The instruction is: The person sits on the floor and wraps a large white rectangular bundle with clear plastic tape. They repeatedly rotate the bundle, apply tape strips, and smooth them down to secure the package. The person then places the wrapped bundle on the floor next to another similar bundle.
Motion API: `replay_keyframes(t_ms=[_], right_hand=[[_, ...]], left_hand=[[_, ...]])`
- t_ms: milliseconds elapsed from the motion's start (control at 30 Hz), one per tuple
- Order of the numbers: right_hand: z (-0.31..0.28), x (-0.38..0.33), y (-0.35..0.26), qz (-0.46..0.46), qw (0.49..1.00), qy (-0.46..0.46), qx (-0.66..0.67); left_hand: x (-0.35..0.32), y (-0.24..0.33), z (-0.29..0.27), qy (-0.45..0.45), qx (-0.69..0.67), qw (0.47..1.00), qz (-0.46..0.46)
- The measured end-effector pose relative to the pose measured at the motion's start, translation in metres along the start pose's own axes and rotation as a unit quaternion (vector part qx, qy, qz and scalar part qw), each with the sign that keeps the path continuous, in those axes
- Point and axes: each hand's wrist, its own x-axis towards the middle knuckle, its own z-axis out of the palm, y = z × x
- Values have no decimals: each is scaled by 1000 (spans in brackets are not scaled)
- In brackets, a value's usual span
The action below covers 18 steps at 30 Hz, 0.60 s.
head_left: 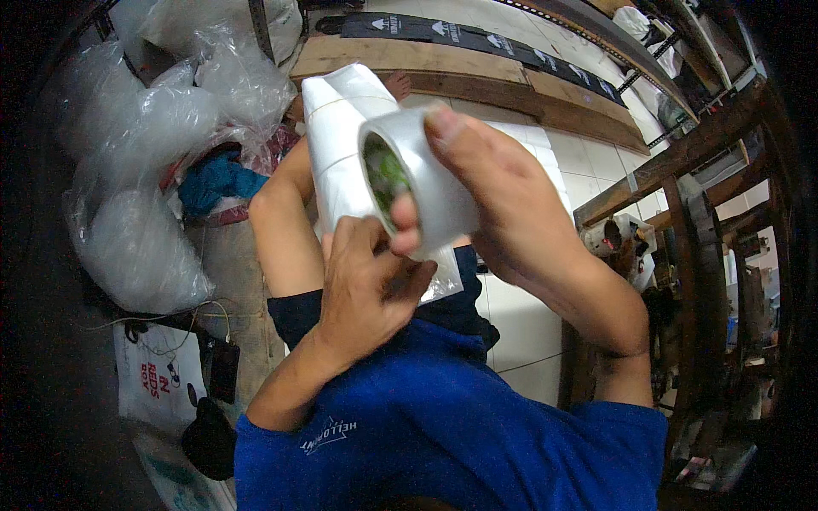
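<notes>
A wide roll of clear packing tape is held in my right hand, thumb on its outer side and fingertips reaching into the core, which shows green inside. Across my lap lies a long white wrapped package with creased plastic sides. My left hand is at the near end of the package, just below the roll. Its fingers are curled together, and what they pinch is hidden. Beneath the hands a piece of clear plastic shows on my lap.
Big clear plastic bags are heaped at the left, near a teal cloth. A wooden plank with black printed strips lies ahead. Wooden rack posts stand close on the right. A black phone-like device and cables lie lower left.
</notes>
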Motion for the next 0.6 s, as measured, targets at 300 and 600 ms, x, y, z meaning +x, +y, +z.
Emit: replay_keyframes(t_ms=[300, 600], right_hand=[[13, -89, 8, 83, 994, 59, 37], [15, -144, 74, 123, 985, 68, 105]], left_hand=[[-1, -1, 5, -47, 82, 995, -24], [5, -28, 14, -44, 18, 994, -100]])
